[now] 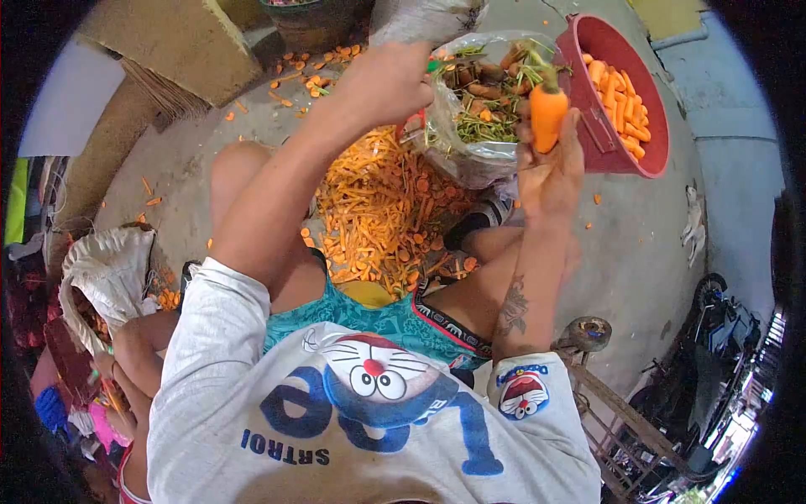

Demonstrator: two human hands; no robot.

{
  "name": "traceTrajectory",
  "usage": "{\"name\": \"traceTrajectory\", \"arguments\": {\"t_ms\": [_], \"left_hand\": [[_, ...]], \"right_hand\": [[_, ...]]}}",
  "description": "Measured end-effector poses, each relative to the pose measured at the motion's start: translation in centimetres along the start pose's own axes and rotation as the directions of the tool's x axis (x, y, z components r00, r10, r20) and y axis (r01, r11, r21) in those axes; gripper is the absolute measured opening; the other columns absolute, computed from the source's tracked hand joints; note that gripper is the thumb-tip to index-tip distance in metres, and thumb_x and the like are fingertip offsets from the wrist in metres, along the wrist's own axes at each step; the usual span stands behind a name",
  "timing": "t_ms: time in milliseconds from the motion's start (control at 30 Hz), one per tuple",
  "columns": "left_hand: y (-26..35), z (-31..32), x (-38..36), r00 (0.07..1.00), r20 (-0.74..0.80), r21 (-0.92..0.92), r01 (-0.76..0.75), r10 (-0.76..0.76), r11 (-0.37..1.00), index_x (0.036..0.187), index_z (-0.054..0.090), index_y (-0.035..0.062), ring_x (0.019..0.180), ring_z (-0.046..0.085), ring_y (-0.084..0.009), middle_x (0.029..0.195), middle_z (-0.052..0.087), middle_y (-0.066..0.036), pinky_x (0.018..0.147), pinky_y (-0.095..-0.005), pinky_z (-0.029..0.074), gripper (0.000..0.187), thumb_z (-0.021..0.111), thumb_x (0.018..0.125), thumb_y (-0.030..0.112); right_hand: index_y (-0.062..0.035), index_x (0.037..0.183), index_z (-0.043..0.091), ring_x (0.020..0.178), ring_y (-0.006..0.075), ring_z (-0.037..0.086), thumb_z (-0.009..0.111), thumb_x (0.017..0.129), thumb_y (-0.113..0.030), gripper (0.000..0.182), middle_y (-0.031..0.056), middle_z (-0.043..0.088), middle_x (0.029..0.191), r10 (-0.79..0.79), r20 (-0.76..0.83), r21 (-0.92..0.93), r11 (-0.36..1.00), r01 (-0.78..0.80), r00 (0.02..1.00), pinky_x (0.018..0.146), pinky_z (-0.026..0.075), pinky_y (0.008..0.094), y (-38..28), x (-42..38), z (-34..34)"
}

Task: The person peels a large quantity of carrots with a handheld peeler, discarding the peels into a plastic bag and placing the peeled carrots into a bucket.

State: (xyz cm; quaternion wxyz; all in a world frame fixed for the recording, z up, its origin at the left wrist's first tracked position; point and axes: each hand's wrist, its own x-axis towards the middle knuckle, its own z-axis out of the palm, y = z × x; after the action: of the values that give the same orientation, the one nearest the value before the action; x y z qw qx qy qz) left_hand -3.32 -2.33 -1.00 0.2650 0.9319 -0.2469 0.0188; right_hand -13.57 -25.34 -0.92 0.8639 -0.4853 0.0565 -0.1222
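My left hand is closed round a green-handled knife, whose thin blade points right over the plastic-lined container. The fist hides most of the handle. On the right, my right hand has its palm turned up and its fingers wrapped around an orange carrot. The carrot stands upright, with a short green stem stub at its top. Behind both hands is the container lined with clear plastic, holding unpeeled carrots and green stems. A space separates the knife blade from the carrot.
A red tub of peeled carrots stands tilted at the right. Orange peelings and slices are heaped between my legs. Another person's arm shows at lower left by a white sack. A metal trolley is at lower right.
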Motion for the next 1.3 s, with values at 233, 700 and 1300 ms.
{"name": "traceTrajectory", "arguments": {"t_ms": [233, 700, 1300], "left_hand": [[4.5, 1.0, -1.3, 0.973, -0.058, -0.145, -0.231, 0.224, 0.962, 0.103, 0.061, -0.0045, 0.086, 0.067, -0.0480, 0.085, 0.068, -0.028, 0.078, -0.0552, 0.054, 0.028, 0.065, 0.077, 0.007], [-1.1, 0.2, 1.6, 0.991, 0.133, 0.018, -0.002, 0.000, 1.000, 0.090, 0.069, -0.0105, 0.088, 0.072, -0.0470, 0.090, 0.070, -0.033, 0.081, -0.0531, 0.058, 0.029, 0.062, 0.080, 0.016], [-5.5, -2.6, 2.4, 0.994, 0.068, 0.045, 0.082, -0.085, 0.996, 0.093, 0.068, -0.0096, 0.093, 0.069, -0.0497, 0.093, 0.069, -0.035, 0.087, -0.0544, 0.056, 0.029, 0.058, 0.079, 0.014]], "right_hand": [[-0.0063, 0.101, 0.065, 0.050, 0.0098, 0.045, 0.048, 0.106, -0.036, 0.034, 0.0023, 0.053, 0.067, 0.161, -0.288, -0.078, 0.978, -0.191, 0.944, 0.043, 0.032, 0.0255, 3.1, 0.2, 1.5], [-0.0063, 0.108, 0.063, 0.054, 0.0122, 0.047, 0.038, 0.108, -0.039, 0.041, 0.0054, 0.060, 0.072, 0.126, -0.463, 0.125, 0.989, -0.076, 0.877, 0.048, 0.038, 0.0258, -0.1, 1.6, 1.4], [-0.0073, 0.114, 0.076, 0.098, 0.0344, 0.075, 0.070, 0.090, -0.019, 0.028, 0.0202, 0.076, 0.100, 0.137, 0.241, -0.967, -0.055, 0.250, 0.961, 0.085, 0.058, 0.0421, 9.4, 19.4, -6.1]]}}
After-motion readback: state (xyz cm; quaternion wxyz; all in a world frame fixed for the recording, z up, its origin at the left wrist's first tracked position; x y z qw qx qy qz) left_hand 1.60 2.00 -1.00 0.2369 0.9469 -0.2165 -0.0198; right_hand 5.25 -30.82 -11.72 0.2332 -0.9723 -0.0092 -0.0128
